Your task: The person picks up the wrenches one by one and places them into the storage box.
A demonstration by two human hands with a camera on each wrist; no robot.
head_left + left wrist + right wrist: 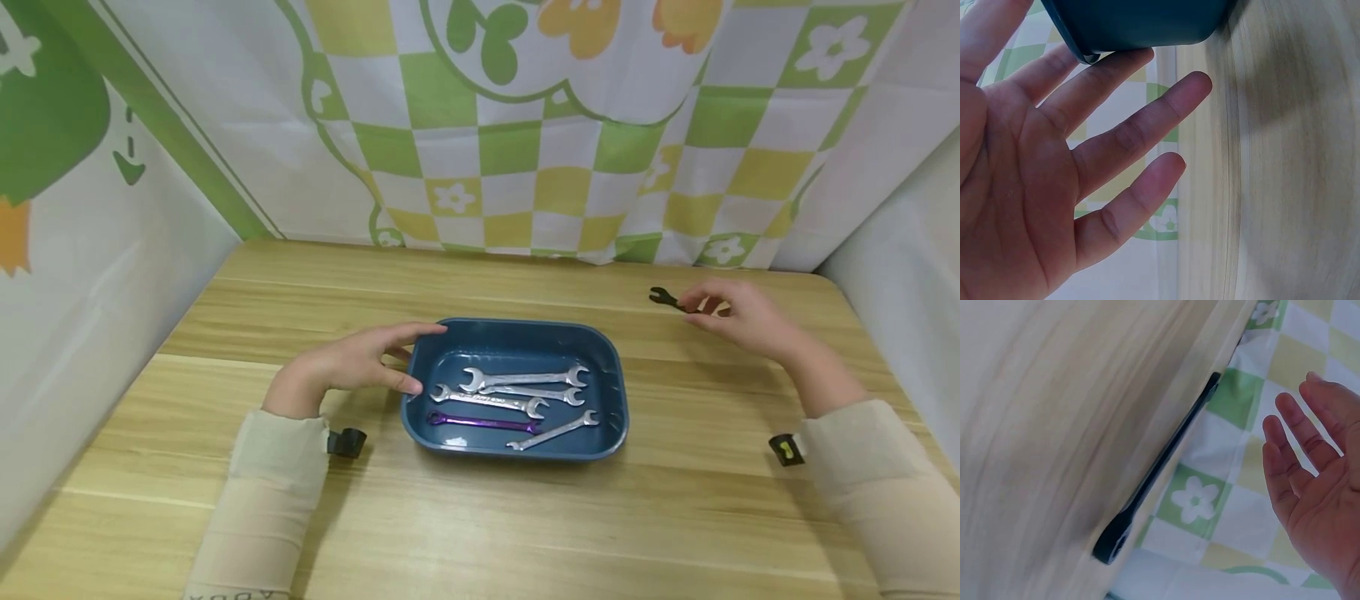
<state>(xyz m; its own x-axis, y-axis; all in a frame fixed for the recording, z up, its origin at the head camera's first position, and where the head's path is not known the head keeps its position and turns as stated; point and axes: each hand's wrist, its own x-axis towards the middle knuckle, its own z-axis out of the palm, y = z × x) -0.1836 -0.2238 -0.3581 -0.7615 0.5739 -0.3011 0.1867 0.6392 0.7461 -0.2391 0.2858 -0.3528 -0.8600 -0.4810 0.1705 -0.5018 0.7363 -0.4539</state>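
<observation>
A dark blue bin [517, 337] holds several silver open-end wrenches [491, 402] and a purple wrench [483, 423]. At the bin's left end is my left hand [352, 358], its thumb at the near part of the rim and its index finger at the back corner. In the left wrist view its fingers [1132, 140] are spread and nearly straight, touching the bin's corner. A black wrench [1160, 459] lies on the table to the right of the bin. My right hand [738, 317] hovers over its right end, fingers slightly bent and apart from it in the right wrist view.
The wood-grain table [465, 533] reaches back to a hanging checked cloth [510, 167]. White cloth with green and orange prints [112, 275] hangs on the left. Each wrist wears a small black camera mount [347, 442] near the sleeve cuff.
</observation>
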